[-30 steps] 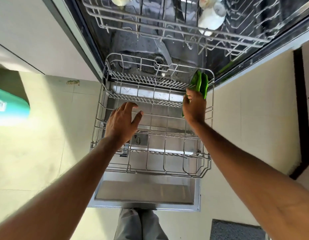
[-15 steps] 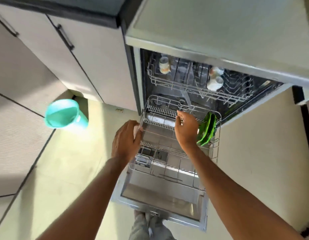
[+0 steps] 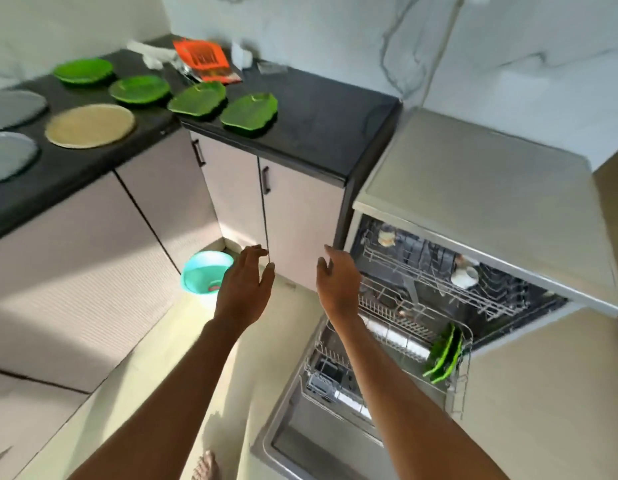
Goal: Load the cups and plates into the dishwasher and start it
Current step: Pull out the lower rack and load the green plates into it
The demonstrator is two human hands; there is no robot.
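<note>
The dishwasher (image 3: 480, 188) stands open at the right, its lower rack (image 3: 397, 344) pulled out over the dropped door. Two green plates (image 3: 444, 351) stand on edge at the rack's right side. White cups (image 3: 465, 276) sit in the upper rack. Several green leaf-shaped plates (image 3: 249, 113) lie on the black counter (image 3: 321, 129), with a tan plate (image 3: 90, 125) and grey plates (image 3: 9, 109) further left. My left hand (image 3: 243, 289) and my right hand (image 3: 338, 282) hang in the air in front of the cabinet doors, both empty with relaxed fingers.
A turquoise bucket (image 3: 205, 275) sits on the floor in the cabinet corner. An orange packet (image 3: 205, 60) and white cloth lie at the counter's back. The open dishwasher door (image 3: 300, 441) juts out low at the right. My bare foot (image 3: 205, 467) shows at the bottom.
My right hand has let go of the green plates in the lower rack. Both hands have lifted off the rack, and my view has swung up and left to the counter.
</note>
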